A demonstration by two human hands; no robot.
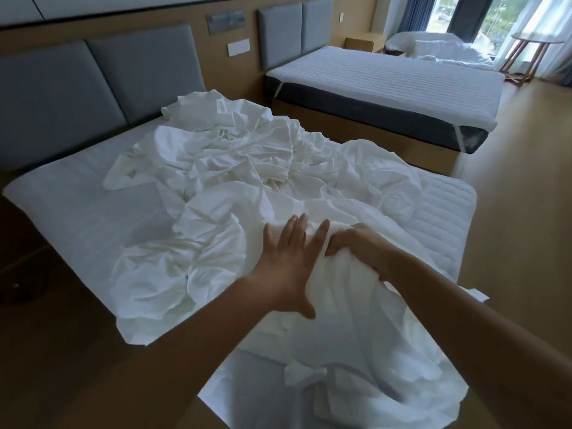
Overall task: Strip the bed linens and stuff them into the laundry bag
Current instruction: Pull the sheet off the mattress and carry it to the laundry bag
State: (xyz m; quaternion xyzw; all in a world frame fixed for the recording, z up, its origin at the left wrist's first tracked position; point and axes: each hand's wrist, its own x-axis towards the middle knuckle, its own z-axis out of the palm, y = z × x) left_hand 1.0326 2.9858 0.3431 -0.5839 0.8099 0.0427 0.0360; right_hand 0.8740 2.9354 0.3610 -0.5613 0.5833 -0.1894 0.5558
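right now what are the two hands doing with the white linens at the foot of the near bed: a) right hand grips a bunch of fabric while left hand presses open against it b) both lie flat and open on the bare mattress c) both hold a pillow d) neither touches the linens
a: the right hand is closed on a bunch of the white linens, while the left hand is spread open against that bunch.

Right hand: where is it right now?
In the head view, lower centre-right, the right hand grips bunched white linens at the near bed's foot, beside the open left hand.
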